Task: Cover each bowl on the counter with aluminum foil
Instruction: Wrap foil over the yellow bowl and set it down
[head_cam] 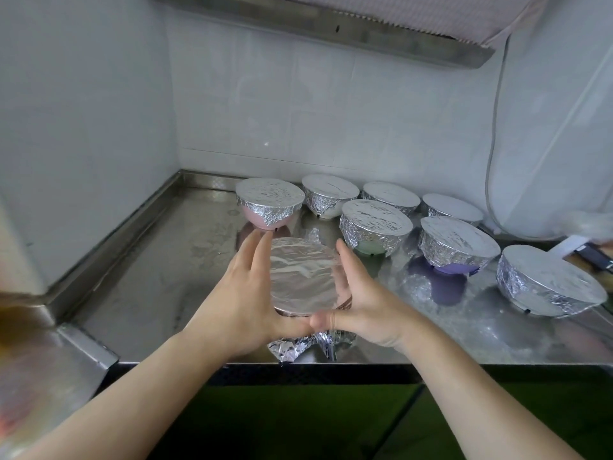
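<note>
Bright, even light — foil (pixel 303 277) glares; edges bend and blur.

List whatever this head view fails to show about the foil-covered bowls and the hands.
- Contents of every bowl: hidden under foil, including the near foil-topped bowl.
- That bowl's sides: masked by the left hand and right hand.
- Dark object at the right edge: cut off and blurred.
- Rear white bowl: base hidden behind the purple bowl.
</note>
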`<state>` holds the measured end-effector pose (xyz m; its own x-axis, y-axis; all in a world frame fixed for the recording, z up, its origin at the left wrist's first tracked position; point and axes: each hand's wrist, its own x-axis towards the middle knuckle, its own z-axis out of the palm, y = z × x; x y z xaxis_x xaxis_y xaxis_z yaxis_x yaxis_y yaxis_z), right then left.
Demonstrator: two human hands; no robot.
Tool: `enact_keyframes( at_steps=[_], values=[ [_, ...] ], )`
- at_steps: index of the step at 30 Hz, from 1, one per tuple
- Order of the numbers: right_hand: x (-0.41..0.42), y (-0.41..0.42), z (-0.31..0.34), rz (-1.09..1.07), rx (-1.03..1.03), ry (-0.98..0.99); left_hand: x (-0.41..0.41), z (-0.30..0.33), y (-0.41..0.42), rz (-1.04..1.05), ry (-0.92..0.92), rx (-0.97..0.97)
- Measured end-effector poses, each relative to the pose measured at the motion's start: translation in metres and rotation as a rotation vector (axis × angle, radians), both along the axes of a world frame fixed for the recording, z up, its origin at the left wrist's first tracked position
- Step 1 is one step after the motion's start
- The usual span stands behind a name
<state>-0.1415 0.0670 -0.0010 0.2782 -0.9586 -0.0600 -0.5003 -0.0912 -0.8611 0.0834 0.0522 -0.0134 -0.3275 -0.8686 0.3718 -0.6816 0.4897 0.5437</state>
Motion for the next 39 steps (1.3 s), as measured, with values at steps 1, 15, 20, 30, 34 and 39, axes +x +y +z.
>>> enact_keyframes(
  at_steps=[1, 15, 20, 30, 34, 39],
  values=[
    [-0.002, 0.000, -0.001, -0.004, 0.004, 0.026, 0.000, -0.001, 0.000, -0.001, 0.002, -0.016],
    [-0.013, 0.001, -0.006, -0.060, -0.056, 0.087, 0.010, -0.001, -0.010, -0.096, 0.069, 0.045],
    [-0.009, 0.002, 0.008, -0.163, -0.099, -0.029, 0.014, 0.003, -0.017, -0.102, 0.165, 0.086],
    [0.052, -0.017, 0.000, -0.593, -0.374, -0.023, 0.000, 0.000, -0.007, -0.054, 0.157, 0.078],
    [0.048, -0.020, -0.003, -0.555, -0.369, 0.017, 0.001, 0.004, -0.007, -0.062, 0.173, 0.098],
    [0.038, -0.027, -0.019, -0.536, -0.314, 0.094, 0.000, 0.010, -0.005, -0.066, 0.155, 0.146]
  ],
)
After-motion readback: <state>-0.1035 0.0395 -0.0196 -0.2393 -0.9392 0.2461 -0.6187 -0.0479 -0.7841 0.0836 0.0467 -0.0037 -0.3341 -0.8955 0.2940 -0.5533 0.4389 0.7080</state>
